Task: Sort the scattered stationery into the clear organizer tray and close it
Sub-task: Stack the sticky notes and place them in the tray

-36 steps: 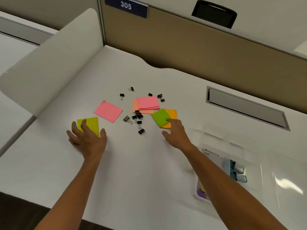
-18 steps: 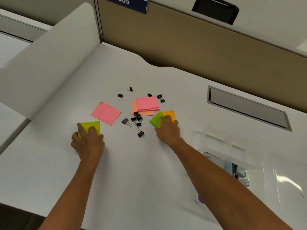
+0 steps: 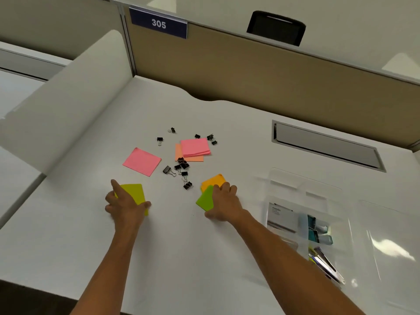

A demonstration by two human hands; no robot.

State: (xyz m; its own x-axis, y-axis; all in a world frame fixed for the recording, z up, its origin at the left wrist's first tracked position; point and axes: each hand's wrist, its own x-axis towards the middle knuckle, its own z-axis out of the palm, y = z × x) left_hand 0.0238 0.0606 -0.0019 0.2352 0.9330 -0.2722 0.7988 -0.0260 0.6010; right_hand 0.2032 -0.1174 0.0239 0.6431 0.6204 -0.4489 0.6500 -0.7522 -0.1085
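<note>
Both hands press on notes — left hand (image 3: 127, 206) on a yellow pad (image 3: 135, 193), right hand (image 3: 223, 205) on green (image 3: 205, 198) and orange (image 3: 213, 181). Clips (image 3: 181, 165) and pink pads (image 3: 142, 161) lie beyond; the tray (image 3: 318, 194), right, sits open, partly filled.

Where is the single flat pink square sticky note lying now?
In the head view the pink square sticky note lies on the white desk, left of the black binder clips and beyond the left hand.

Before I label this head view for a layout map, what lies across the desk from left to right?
Yellow-green note pad under the left hand → flat pink note → binder clip cluster → green pad → right hand → clear organizer tray.
</note>
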